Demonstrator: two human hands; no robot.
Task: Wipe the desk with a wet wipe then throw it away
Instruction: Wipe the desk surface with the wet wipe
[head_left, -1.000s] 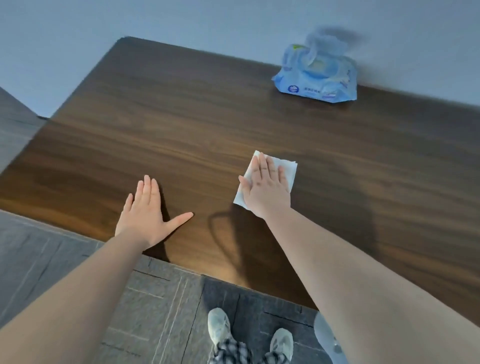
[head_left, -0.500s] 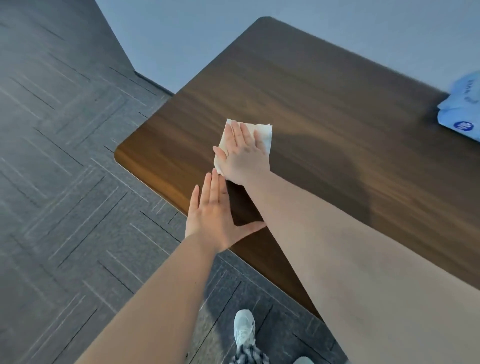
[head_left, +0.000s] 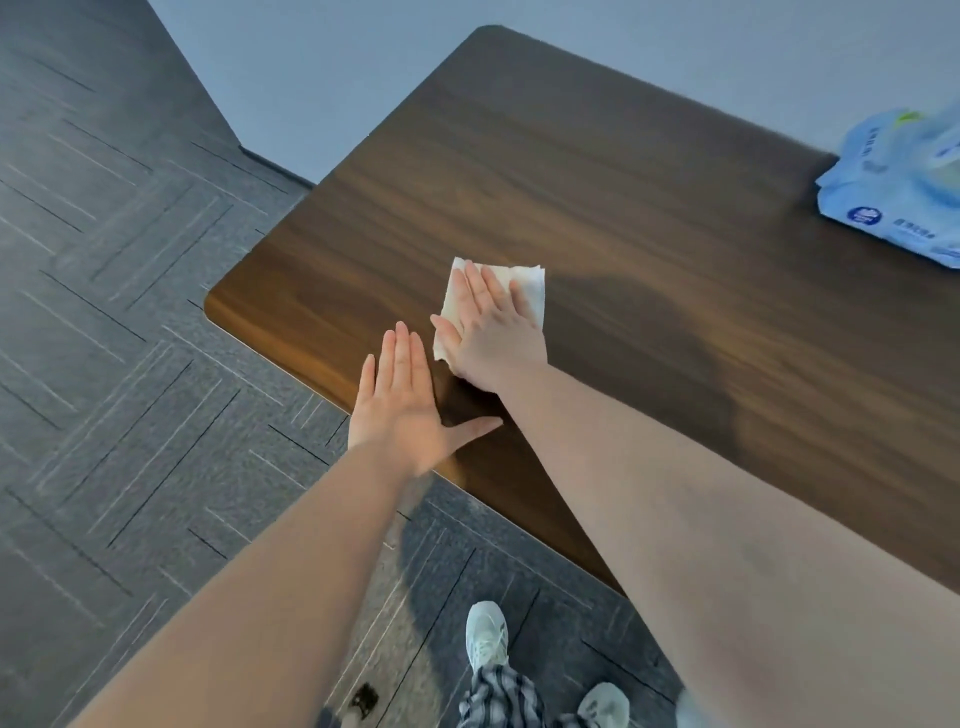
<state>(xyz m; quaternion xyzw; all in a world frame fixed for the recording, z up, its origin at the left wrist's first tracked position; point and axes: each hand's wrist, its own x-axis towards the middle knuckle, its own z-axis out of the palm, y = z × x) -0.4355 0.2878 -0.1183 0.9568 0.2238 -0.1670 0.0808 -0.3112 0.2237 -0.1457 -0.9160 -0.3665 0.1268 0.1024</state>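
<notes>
A dark wooden desk (head_left: 649, 218) fills the upper right of the head view. A white wet wipe (head_left: 530, 288) lies flat on it near the front left corner. My right hand (head_left: 493, 332) presses flat on the wipe with fingers spread, covering most of it. My left hand (head_left: 402, 402) rests flat on the desk's front edge just left of the right hand, fingers together, thumb out, holding nothing.
A blue pack of wet wipes (head_left: 904, 192) lies at the desk's far right by the grey wall (head_left: 322, 78). Grey patterned carpet (head_left: 130, 364) spreads to the left and below. My shoes (head_left: 485, 636) stand near the desk's front edge.
My right hand slid the wipe leftward across the desk toward the front left corner, ending right beside my left hand. The camera turned left, so the wipes pack moved to the right border.
</notes>
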